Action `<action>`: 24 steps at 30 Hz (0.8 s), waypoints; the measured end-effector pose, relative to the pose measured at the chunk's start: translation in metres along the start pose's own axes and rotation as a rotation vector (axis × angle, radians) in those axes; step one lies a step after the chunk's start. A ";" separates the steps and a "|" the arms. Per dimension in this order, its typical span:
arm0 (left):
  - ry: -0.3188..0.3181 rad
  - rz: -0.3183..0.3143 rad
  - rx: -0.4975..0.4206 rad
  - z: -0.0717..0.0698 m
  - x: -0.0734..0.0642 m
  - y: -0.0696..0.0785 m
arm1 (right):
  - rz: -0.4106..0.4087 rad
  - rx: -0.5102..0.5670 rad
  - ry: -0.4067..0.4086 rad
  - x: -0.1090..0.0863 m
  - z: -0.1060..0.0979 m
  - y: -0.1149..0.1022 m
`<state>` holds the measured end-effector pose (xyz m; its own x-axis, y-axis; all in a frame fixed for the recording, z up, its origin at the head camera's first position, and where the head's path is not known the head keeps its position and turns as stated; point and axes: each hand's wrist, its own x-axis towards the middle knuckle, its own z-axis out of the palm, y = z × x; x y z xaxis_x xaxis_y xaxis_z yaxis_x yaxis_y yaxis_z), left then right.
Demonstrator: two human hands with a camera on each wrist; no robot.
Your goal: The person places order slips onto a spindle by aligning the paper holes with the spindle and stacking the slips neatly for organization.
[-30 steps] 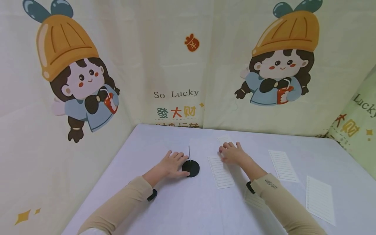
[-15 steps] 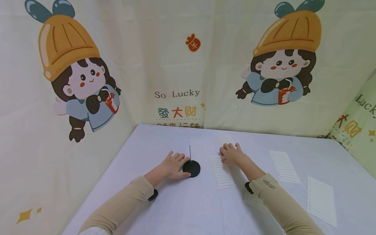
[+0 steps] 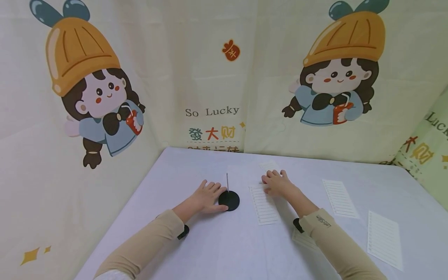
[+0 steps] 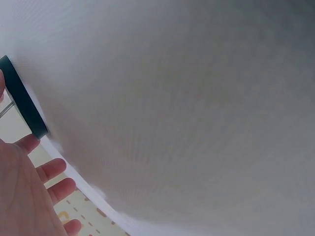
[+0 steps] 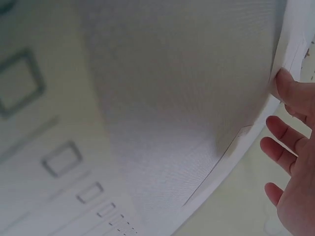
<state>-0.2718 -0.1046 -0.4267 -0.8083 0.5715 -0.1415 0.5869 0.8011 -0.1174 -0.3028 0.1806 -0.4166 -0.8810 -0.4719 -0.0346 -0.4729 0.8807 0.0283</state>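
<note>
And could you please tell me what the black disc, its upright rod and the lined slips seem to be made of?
The black disc: matte plastic or painted metal, judging by its even, dull surface. The upright rod: probably smooth metal, thin, straight and grey. The lined slips: likely matte paper, being thin, flat and printed.

Free lane between two obstacles: right hand [image 3: 278,184] and upright rod [image 3: 228,182] on black base [image 3: 231,202].

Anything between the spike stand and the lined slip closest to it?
Nothing visible: only tabletop separates the lined slip from the spike stand. The left hand holds the stand from the opposite side.
</note>
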 end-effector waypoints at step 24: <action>-0.002 -0.008 -0.038 -0.006 -0.005 0.003 | 0.106 1.216 -0.028 -0.024 -0.013 0.017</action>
<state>-0.2667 -0.1040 -0.4209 -0.8126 0.5651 -0.1430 0.5786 0.8115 -0.0812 -0.2895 0.2061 -0.4025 -0.9065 -0.4074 -0.1107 -0.0612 0.3863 -0.9203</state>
